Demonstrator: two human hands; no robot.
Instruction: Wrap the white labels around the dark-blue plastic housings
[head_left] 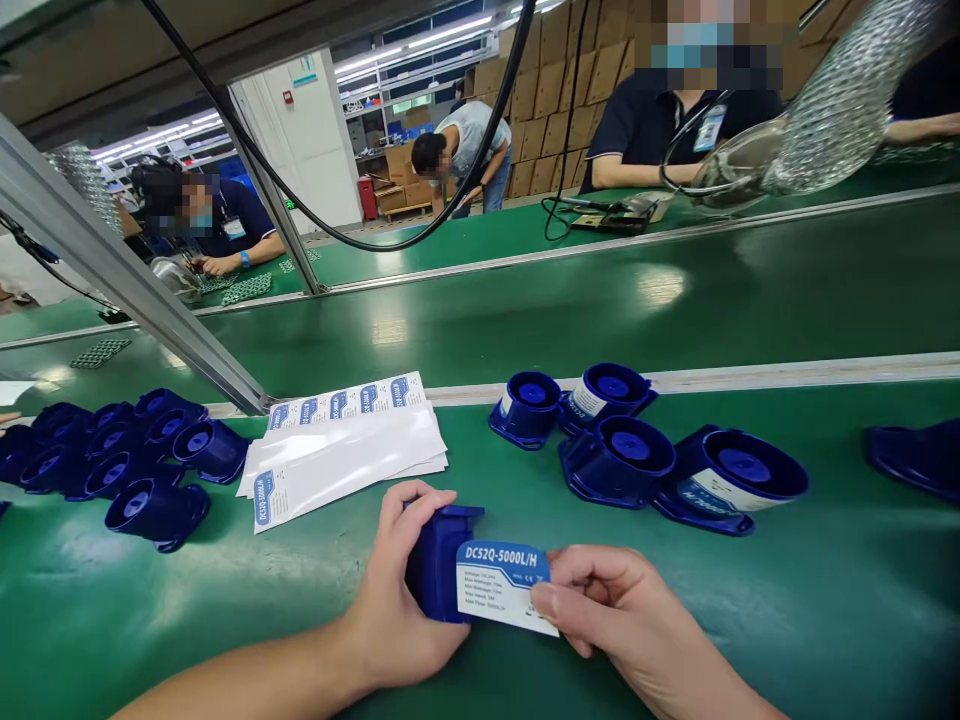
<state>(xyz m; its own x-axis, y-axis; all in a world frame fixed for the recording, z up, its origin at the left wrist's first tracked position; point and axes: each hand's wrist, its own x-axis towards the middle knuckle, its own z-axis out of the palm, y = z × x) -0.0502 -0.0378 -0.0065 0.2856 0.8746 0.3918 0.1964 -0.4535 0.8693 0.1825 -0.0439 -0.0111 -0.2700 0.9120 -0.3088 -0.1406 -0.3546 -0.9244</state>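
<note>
My left hand (405,590) is wrapped around a dark blue plastic housing (435,560), which lies tilted on its side above the green bench. Between the thumb and fingers of my right hand (615,610) is the right end of a blue and white label (499,585) printed "DC52Q-5000L/H". The label's left end lies against the housing's side; whether it is stuck there I cannot tell. Behind my hands are sheets of labels (352,480), mostly bare white backing, with a row of labels along the rear sheet.
Several blue housings (626,455) stand at right, some bearing labels. More housings (135,510) crowd the left side, near a metal post (150,270). Beyond a pale ledge runs a green belt (480,330). A black cable (375,245) hangs across. Co-workers (675,130) sit opposite.
</note>
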